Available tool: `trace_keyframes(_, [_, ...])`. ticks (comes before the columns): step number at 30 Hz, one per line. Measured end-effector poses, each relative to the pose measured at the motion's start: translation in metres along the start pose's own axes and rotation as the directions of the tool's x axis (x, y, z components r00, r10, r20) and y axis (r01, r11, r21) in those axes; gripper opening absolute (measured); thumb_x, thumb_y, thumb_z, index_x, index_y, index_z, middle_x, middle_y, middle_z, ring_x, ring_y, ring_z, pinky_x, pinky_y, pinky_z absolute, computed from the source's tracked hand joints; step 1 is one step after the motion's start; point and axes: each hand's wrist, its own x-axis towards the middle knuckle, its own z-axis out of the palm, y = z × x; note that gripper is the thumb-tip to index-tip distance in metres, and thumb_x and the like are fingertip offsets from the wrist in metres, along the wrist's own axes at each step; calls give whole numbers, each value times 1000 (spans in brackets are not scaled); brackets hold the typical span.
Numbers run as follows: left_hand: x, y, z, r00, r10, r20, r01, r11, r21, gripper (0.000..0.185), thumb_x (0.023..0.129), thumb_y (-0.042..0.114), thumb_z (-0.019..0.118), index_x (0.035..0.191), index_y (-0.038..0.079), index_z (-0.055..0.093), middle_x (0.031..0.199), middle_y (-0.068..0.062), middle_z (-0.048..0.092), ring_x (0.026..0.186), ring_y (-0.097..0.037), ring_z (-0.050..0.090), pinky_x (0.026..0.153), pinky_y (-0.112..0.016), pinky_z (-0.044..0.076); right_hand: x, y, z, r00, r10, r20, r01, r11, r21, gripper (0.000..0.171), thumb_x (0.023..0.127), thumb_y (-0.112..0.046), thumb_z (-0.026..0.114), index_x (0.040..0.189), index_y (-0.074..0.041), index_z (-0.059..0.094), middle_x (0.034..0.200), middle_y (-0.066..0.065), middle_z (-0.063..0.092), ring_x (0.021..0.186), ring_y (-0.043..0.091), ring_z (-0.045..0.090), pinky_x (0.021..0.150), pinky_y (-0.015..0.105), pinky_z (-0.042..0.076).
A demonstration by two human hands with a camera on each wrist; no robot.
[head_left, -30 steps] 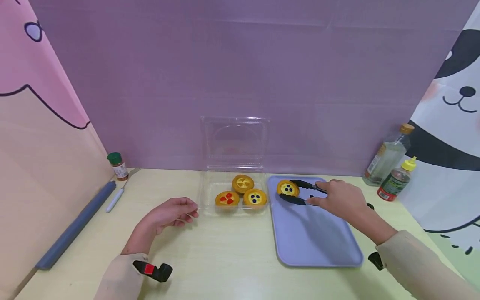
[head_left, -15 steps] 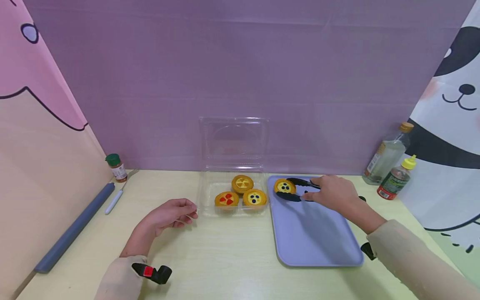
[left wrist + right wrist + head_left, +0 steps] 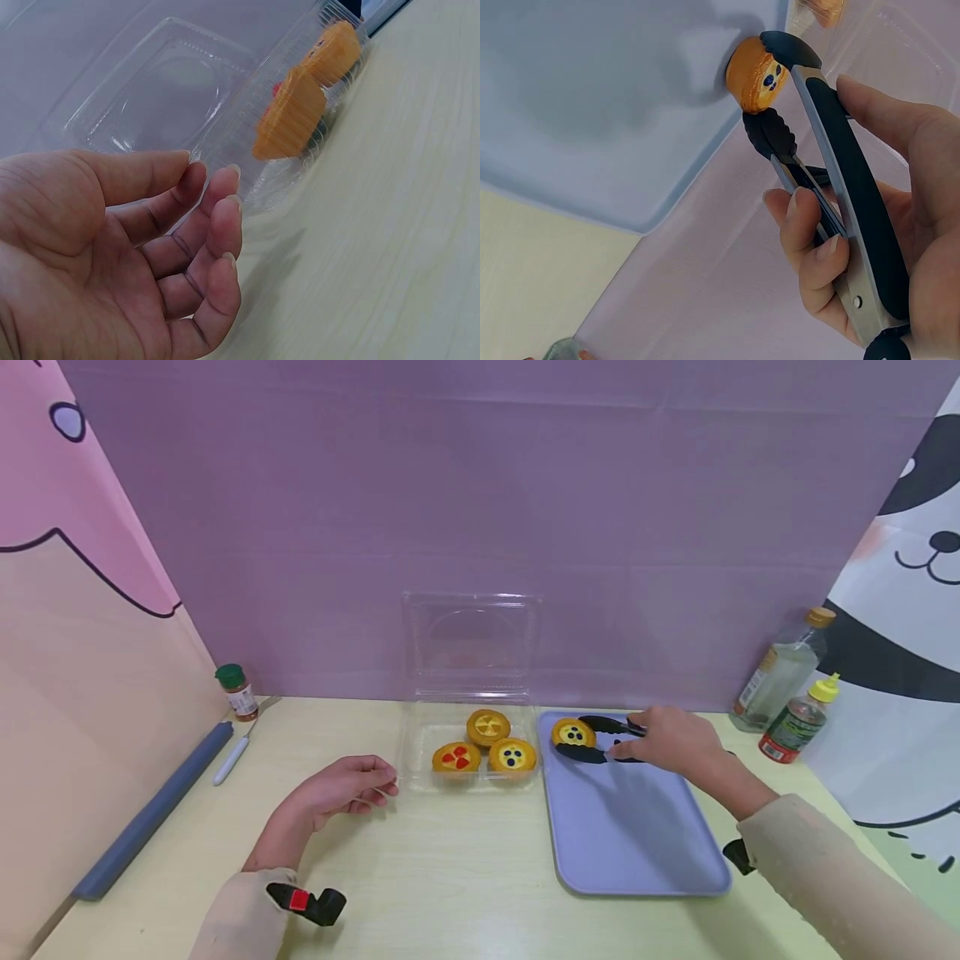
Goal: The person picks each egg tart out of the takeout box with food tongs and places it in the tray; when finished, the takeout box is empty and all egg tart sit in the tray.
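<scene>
My right hand (image 3: 675, 745) grips black-and-silver tongs (image 3: 847, 172), whose black tips sit on both sides of a tart with blue dots (image 3: 751, 75). That tart is over the far left corner of a lavender tray (image 3: 637, 852). My left hand (image 3: 348, 789) pinches the near left corner of a clear plastic container (image 3: 161, 105) between thumb and index finger, the other fingers loosely curled. The container's lid stands raised at the back. Inside lie a tart with red pieces (image 3: 456, 758), another blue-dotted tart (image 3: 513, 755) and a tart with yellow wedges (image 3: 487, 727).
At the back right stand a tall clear bottle (image 3: 780, 677) and a yellow-capped bottle (image 3: 798, 722). On the left are a green-capped jar (image 3: 238, 692), a white-handled fork (image 3: 234, 758) and a long blue-grey roll (image 3: 153, 810). A purple backdrop (image 3: 337, 527) rises behind the table.
My right hand, with the tongs and the tart, has shifted slightly left and away over the tray. My left hand stays at the container's corner.
</scene>
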Motion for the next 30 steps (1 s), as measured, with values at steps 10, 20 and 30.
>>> trace_keyframes(10, [-1, -1, 1, 1000, 7, 9, -7, 1000, -2, 31, 103, 27, 55, 117, -1, 59, 101, -3, 68, 88, -18, 62, 76, -31, 49, -1, 3, 3, 1000, 4, -13, -4, 1000, -3, 87, 81, -68, 68, 144, -9, 54, 134, 23, 62, 99, 35, 66, 54, 37, 46])
trace_keyframes(20, [-1, 0, 1, 1000, 14, 9, -14, 1000, 1, 31, 103, 28, 55, 117, 0, 59, 100, -2, 68, 87, -17, 63, 76, -31, 49, -7, 4, 3, 995, -42, -86, 41, 999, -16, 79, 81, -65, 71, 139, -12, 59, 123, 20, 68, 87, 30, 66, 51, 37, 43])
trace_keyframes(30, [0, -2, 0, 1000, 14, 7, -14, 1000, 1, 32, 103, 28, 55, 117, 0, 59, 100, -2, 68, 88, -17, 63, 76, -31, 49, -21, 12, 4, 980, -43, -194, 50, 998, 30, 75, 81, -63, 71, 141, -19, 58, 100, 14, 72, 69, 21, 59, 45, 34, 37])
